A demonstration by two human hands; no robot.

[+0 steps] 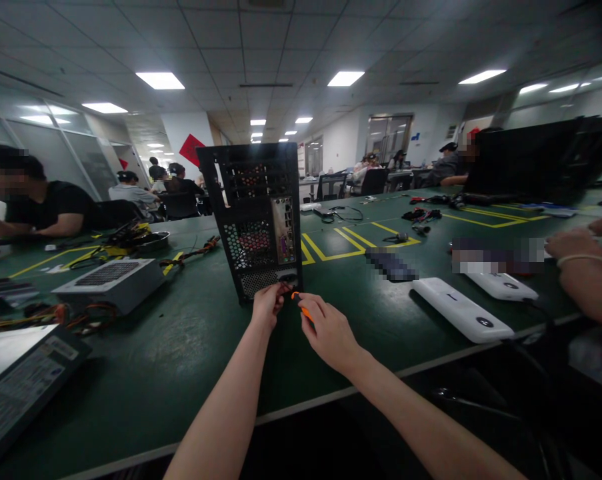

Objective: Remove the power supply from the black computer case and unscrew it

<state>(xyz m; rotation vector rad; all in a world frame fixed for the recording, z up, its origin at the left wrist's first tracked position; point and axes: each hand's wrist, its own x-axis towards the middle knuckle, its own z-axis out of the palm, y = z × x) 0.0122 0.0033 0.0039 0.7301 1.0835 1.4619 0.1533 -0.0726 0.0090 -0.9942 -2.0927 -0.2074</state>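
Note:
A black computer case (253, 220) stands upright on the green table, its rear side facing me. My left hand (268, 305) is closed in a pinch at the lower rear of the case, near the power socket opening; what its fingertips hold, if anything, is too small to make out. My right hand (331, 330) grips an orange-handled screwdriver (307, 314), pointed toward the same lower corner. The screwdriver's tip is close to my left fingertips; whether it touches a screw cannot be seen.
Two power supplies (113, 283) with loose cables lie at the left. White power banks (461, 310) and a phone (391, 265) rest at the right, beside a co-worker's arm (585, 267). Yellow tape (331, 257) marks the green table (181, 373). A black monitor (525, 160) stands farther back.

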